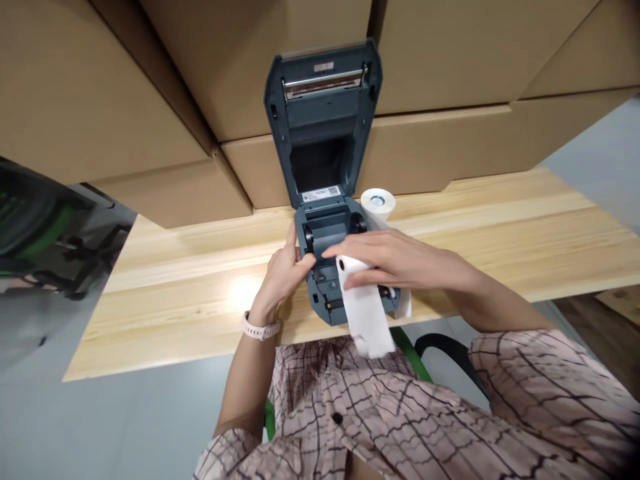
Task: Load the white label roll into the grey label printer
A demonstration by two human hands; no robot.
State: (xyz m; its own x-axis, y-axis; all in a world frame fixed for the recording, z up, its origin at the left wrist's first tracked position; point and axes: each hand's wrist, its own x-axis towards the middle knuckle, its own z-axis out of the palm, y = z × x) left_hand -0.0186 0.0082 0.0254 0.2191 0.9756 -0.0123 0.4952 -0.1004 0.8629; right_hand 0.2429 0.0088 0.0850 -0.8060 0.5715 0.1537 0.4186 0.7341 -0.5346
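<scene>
White paper roll [353, 265] pinched between thumb and fingers of right hand [400, 259], held over the front part of the grey printer [327, 230]; its loose strip [369, 319] hangs past the printer's front edge. Left hand [284, 275] grips the printer's left rim (thumb on top). Lid [324, 120] raised. Larger roll [376, 202] on desk [175, 283], just right of printer; cardboard boxes [425, 147] behind.
</scene>
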